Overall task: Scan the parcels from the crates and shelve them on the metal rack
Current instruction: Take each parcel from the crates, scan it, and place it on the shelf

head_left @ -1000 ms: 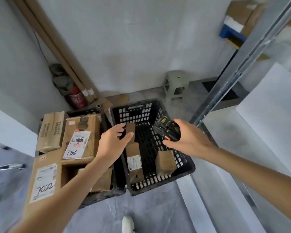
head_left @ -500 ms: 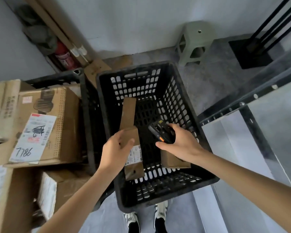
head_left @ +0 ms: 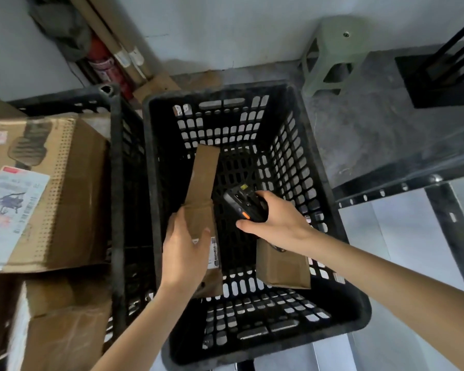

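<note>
Both hands reach down into the black crate [head_left: 343, 266]. The left hand [head_left: 184, 253] grips the long flat parcel [head_left: 202, 183], fingers curled round its left edge and thumb over its face, just above the white label [head_left: 214, 253]; the parcel leans up toward the crate's far wall. The right hand [head_left: 275, 223] holds the black scanner [head_left: 243, 207], fingers wrapped round its body, its orange button facing the parcel. Below that wrist a small box [head_left: 283, 269] rests in the crate, perhaps against the right wall. Left of it, a second crate [head_left: 115, 183] holds larger boxes [head_left: 51, 188]. The metal rack [head_left: 402, 183] stands to the right, a green stool [head_left: 332, 52] beyond it.
</note>
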Motion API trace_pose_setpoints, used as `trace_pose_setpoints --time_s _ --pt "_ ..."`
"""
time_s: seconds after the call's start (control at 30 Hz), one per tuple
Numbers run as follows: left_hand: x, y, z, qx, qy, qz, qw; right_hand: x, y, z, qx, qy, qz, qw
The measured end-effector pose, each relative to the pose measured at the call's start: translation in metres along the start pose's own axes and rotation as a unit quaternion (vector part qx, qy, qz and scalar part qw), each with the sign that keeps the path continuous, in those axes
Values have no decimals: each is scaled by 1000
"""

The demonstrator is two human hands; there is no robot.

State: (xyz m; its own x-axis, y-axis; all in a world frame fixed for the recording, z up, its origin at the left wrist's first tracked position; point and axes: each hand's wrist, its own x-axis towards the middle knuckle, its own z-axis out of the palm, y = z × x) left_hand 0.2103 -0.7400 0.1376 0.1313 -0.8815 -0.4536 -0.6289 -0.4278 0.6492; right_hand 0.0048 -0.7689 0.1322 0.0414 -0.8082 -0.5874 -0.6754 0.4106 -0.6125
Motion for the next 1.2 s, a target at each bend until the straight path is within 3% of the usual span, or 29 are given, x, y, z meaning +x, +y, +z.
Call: trace_pose_setpoints --time_s 0.27,0.47,0.7,0.93,1.2 --pt "3 -17 23 31 46 -24 998 32 0 -2 24 -45 -14 999" --pt "13 -29 33 -18 -8 -95 995 49 10 3 41 -111 13 993" --pt "22 -28 38 -60 -10 -121 991 57 13 6 76 -174 12 982" --pt "19 -20 36 -98 -19 -82 992 53 15 -6 103 -168 -1 980" --pt "5 18 18 -129 22 -17 991 31 -2 -40 157 -112 -30 981"
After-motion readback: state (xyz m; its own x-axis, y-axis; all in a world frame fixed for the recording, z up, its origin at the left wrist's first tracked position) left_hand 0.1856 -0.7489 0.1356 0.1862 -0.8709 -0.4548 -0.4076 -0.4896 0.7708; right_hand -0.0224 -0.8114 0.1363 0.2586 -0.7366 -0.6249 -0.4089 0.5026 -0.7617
